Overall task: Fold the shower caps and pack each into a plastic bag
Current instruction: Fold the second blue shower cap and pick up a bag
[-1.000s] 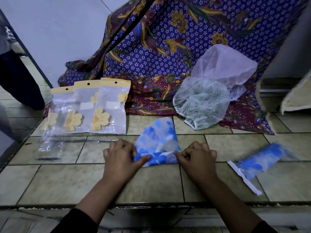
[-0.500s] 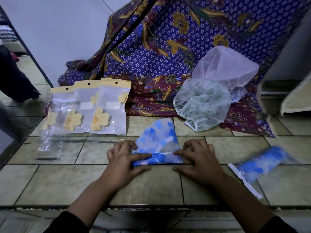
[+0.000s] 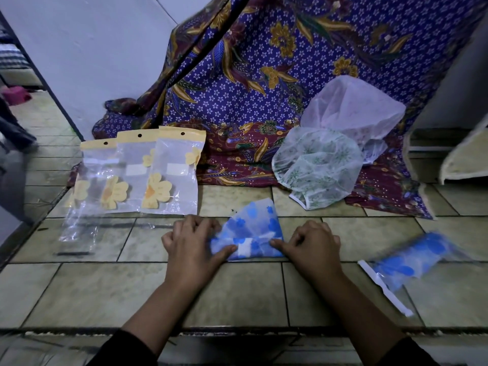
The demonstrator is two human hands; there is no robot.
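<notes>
The blue cap (image 3: pixel 252 229) lies on the tiled floor (image 3: pixel 237 294), right in front of the person and between the two hands. It is folded into a small wedge shape. The left hand (image 3: pixel 191 247) holds its left corner, with the thumb on top and the fingers curled at the edge. The right hand (image 3: pixel 313 247) holds the right corner with its fingers curled in and its thumb tip on the cap. This looks like the folding step, and the cap looks too wide for a bag. Next it likely needs one more fold to make it thin. Then it can slide into one of the empty bags (image 3: pixel 171 173) on the left. Another blue cap is already in a bag (image 3: pixel 404 264) on the right. Two more caps (image 3: pixel 319 165) wait at the back.
</notes>
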